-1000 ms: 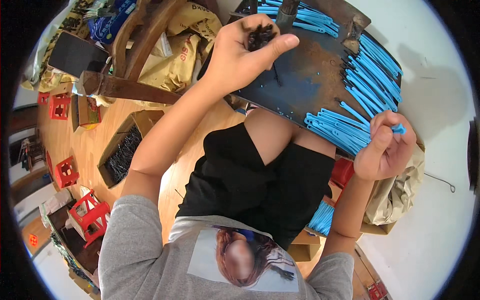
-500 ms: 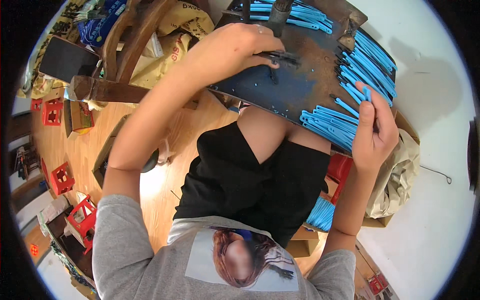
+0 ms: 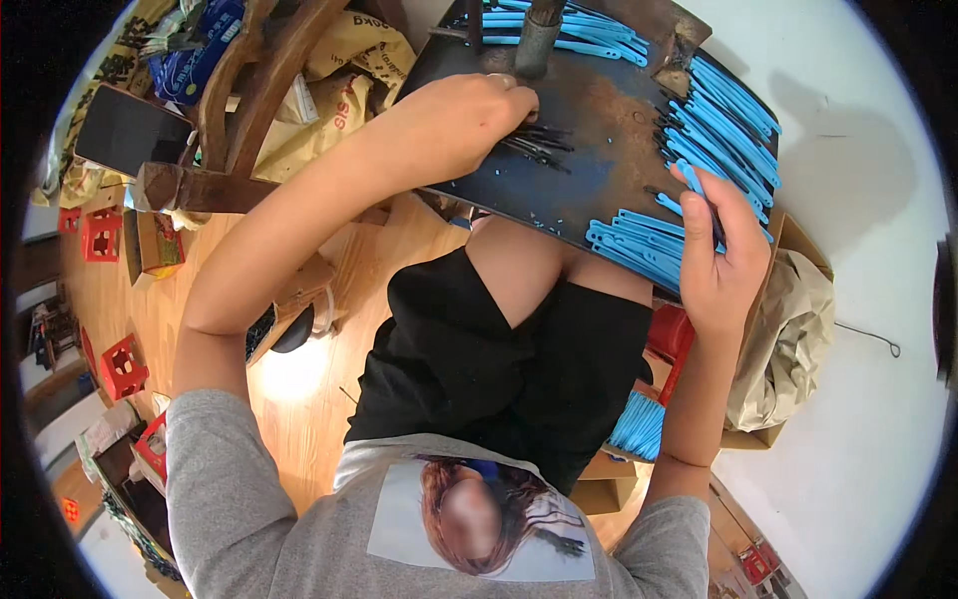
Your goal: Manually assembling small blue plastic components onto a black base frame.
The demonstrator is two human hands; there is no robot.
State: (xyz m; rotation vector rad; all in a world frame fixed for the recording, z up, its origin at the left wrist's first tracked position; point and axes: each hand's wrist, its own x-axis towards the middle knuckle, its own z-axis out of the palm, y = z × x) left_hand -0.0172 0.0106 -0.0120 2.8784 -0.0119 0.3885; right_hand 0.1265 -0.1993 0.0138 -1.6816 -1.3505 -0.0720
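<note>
On a dark worktop [image 3: 489, 185], my left hand [image 3: 469, 125] has its fingers curled together around thin black sticks [image 3: 541, 148], whose free ends fan out to the right. Part of the grip is hidden by the back of the hand. At the worktop's right edge my right hand [image 3: 726, 245] pinches a slim blue stick [image 3: 689, 177] between thumb and forefinger. Around that hand lie rows of similar blue sticks with small holes at one end: a right-hand pile [image 3: 733, 130] with black tips and a nearer pile [image 3: 639, 250].
A metal post [image 3: 540, 45] rises from the far side, with more blue sticks [image 3: 599, 35] behind it. A wooden frame [image 3: 225, 190] and a black phone-like slab [image 3: 133, 132] stand left. Crumpled brown paper [image 3: 783, 339] in a carton is at the right, beside a white wall.
My left hand has moved slightly left and down with the black sticks. My right hand has shifted a little left, still pinching a blue stick. The whole view has shifted slightly.
</note>
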